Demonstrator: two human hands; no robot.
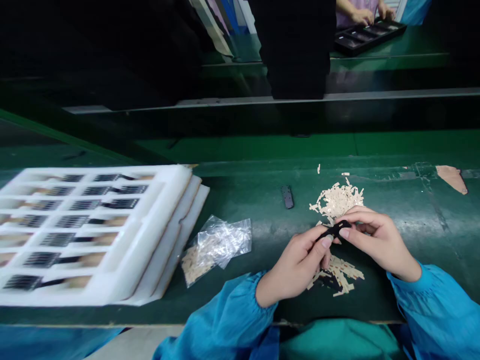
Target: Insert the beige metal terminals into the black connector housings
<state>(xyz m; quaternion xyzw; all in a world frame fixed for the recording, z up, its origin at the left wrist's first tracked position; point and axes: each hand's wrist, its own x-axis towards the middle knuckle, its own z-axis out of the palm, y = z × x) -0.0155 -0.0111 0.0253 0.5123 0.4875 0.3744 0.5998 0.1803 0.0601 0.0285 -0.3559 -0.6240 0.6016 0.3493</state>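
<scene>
A green table [240, 190] spans the view, with stacked white foam trays [155, 200] at the left. Near its front edge, the person's left hand [294, 262] and right hand [380, 245] meet, both with fingers closed. Heaped cream strips [341, 197] lie just beyond them. Between the hands is a slim black part [333, 230], its long axis slanting up toward the right: the left hand pinches its lower-left end, the right its upper-right end, both equally near.
</scene>
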